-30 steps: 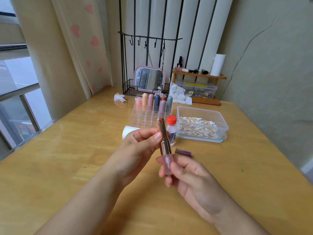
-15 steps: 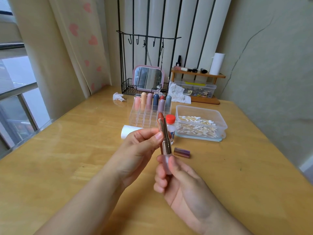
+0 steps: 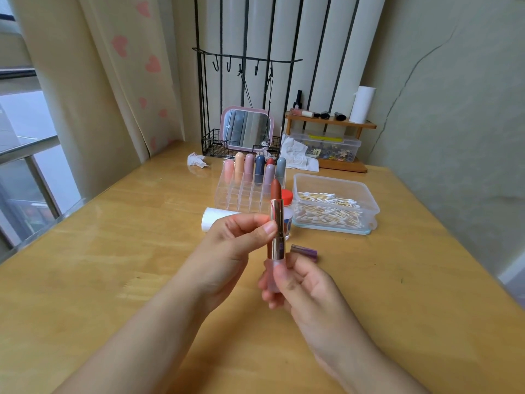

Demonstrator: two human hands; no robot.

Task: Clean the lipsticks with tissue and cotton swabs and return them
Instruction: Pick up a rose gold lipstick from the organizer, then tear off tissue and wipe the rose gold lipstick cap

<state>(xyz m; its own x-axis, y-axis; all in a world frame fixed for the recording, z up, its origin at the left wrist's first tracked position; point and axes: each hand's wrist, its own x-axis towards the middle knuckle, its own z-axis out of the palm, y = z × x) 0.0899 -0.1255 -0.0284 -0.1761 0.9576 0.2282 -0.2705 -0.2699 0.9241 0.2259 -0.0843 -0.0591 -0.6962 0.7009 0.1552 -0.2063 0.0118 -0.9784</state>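
I hold an uncapped lipstick (image 3: 276, 217) upright over the wooden table (image 3: 113, 265). Its brown-red bullet stands well out of the gold tube. My left hand (image 3: 230, 251) pinches the gold tube with thumb and fingers. My right hand (image 3: 298, 282) grips the pale pink base below. Its purple cap (image 3: 304, 252) lies on the table just right of my hands. Behind stands a clear organizer (image 3: 241, 194) with several capped lipsticks in its back rows. A clear box of cotton swabs (image 3: 335, 206) sits to the right. A white tissue roll (image 3: 216, 218) lies behind my left hand.
A small bottle with a red cap (image 3: 287, 206) stands right behind the lipstick. Crumpled tissues (image 3: 298, 157) (image 3: 197, 160) lie near a pink mirror (image 3: 247, 129) in a black wire rack. A wooden shelf (image 3: 329, 123) at the back right carries cosmetics and a paper roll.
The brown-red bullet has risen further out of the gold tube. My right hand has turned on the base. The lipstick stands more upright.
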